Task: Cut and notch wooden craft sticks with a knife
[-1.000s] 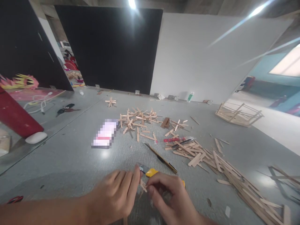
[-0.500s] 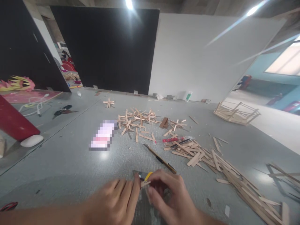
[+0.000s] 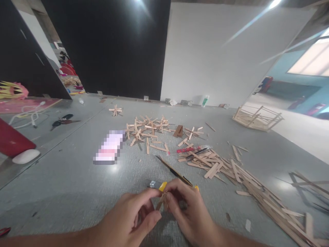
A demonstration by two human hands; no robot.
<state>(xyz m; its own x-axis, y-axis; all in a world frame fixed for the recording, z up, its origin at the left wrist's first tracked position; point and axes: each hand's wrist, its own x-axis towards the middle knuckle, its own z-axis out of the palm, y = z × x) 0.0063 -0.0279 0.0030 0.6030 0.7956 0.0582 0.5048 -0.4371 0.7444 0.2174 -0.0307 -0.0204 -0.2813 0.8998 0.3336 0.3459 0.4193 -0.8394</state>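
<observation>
Both hands are low in the middle of the head view, over a grey table [image 3: 64, 185]. My left hand [image 3: 133, 218] and my right hand [image 3: 191, 214] meet fingertip to fingertip on a short wooden stick piece [image 3: 160, 202], held tilted a little above the surface. Just beyond the fingers is a yellow utility knife [image 3: 157, 185], its metal tip pointing left and its rear end hidden by my right hand. I cannot tell whether the right hand also holds the knife.
A long dark tool [image 3: 173, 170] lies past the knife. Loose flat sticks [image 3: 231, 171] spread to the right, with star-shaped stick pieces [image 3: 146, 128] and a red pen [image 3: 187, 150] farther back. A blurred phone [image 3: 108, 151] lies left; a stick frame [image 3: 257, 118] stands far right.
The stick piece was pressed flat against the table beside the knife blade. Both hands have now lifted it and pinch it between them. The view has tilted down slightly.
</observation>
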